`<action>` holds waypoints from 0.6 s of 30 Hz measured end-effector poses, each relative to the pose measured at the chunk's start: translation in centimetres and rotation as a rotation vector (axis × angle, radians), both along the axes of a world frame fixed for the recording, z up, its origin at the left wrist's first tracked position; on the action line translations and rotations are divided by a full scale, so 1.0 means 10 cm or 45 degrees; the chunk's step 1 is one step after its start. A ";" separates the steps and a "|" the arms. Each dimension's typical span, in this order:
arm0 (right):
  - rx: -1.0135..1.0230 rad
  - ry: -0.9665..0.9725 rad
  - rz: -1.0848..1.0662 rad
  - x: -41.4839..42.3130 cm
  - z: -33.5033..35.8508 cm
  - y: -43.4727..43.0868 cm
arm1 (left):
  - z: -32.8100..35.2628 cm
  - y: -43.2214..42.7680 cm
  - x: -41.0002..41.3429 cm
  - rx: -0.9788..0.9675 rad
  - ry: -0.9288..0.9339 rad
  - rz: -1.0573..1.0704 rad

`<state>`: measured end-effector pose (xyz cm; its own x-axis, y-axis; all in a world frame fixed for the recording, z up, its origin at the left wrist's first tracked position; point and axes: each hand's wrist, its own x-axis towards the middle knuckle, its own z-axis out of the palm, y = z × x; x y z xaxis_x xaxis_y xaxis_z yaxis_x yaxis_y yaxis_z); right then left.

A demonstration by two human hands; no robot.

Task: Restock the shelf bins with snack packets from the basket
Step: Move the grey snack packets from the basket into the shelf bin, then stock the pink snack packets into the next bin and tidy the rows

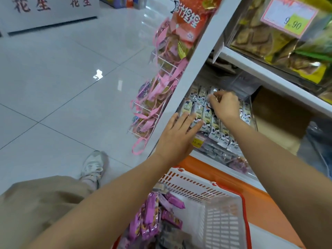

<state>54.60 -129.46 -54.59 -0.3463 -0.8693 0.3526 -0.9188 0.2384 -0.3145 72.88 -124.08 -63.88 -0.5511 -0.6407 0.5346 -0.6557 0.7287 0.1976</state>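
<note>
Shiny-tiled shop aisle, shelf bin (251, 106) at 1 o'clock looks near full, left hand (177, 135) spread flat, right hand (226, 105) pinching a white packet (212, 92), purple packets (150, 218) left in the 6 o'clock basket (197, 187).

Snack packets (216, 129) in the shelf bin (253, 114), left hand (177, 133) and right hand (225, 105) on them, basket (224, 221) below

A shop's snack aisle: white shelving (199, 65) on the right carries rows of wrapped packets (215, 126) and a price card (294, 24) marked 9.90. A wire rack (158, 83) of hanging pink bags stands just left, a plastic shopping basket (224, 227) sits near, and glossy floor tiles (62, 78) stretch far left.
</note>
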 end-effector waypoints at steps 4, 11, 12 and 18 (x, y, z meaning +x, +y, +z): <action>0.065 -0.044 0.019 0.01 0.07 0.14 | 0.05 0.03 0.01 -0.005 -0.032 -0.006; -0.172 -0.208 0.225 0.16 0.06 0.84 | 0.08 0.21 0.07 -0.011 -0.072 -0.006; -0.190 -0.241 0.267 0.19 0.03 0.97 | 0.08 0.27 0.08 -0.009 -0.061 -0.011; -0.231 -0.355 0.380 0.19 -0.40 1.74 | -0.26 0.61 0.02 -0.104 -0.157 -0.115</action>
